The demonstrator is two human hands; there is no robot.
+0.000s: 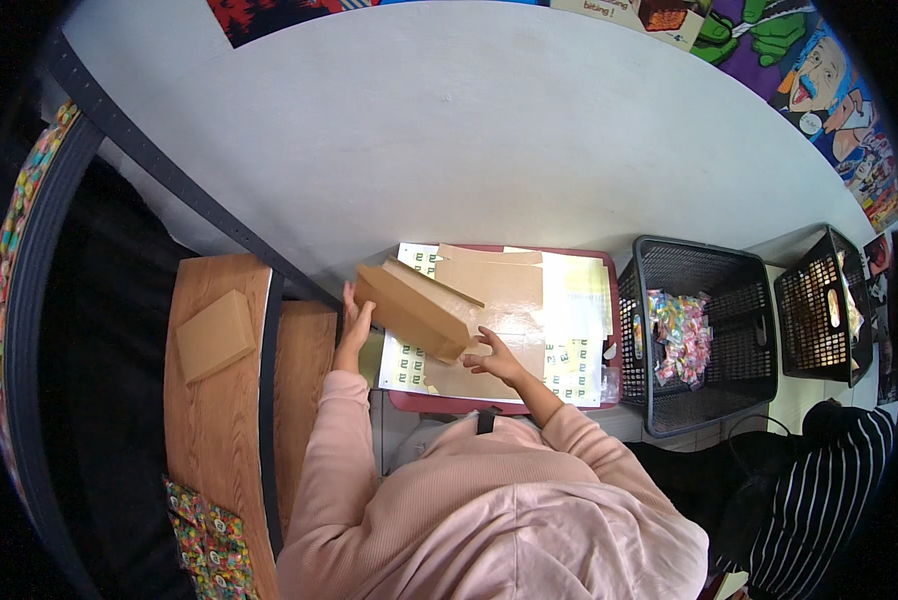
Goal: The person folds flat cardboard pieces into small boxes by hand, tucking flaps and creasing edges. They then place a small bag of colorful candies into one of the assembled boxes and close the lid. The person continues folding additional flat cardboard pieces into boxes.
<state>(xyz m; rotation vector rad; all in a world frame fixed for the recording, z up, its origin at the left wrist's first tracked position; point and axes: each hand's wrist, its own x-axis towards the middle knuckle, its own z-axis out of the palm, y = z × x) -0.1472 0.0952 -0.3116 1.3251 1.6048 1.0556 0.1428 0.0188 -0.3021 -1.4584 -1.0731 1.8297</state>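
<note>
A brown cardboard box [414, 312] is tilted between my hands over the work surface, with a long flap standing up along its far side. My left hand [355, 318] grips its left end, thumb on the near face and fingers around the edge. At the lower right corner, my right hand [496, 360] has its curved fingers against the end of the box. Beneath lies a flat, unfolded cardboard sheet [514, 290], partly covered by the box. White sheets with printed labels [579, 300] are spread under the cardboard on a dark red board [612, 275].
To the left, another cardboard box [216, 338] rests on a wooden shelf [209, 425], with colourful candy bags [209, 535] nearer me. On the right stand a black crate [704, 260] holding small candy packets [681, 340] and a second crate [814, 320]. A striped garment [819, 500] lies at lower right.
</note>
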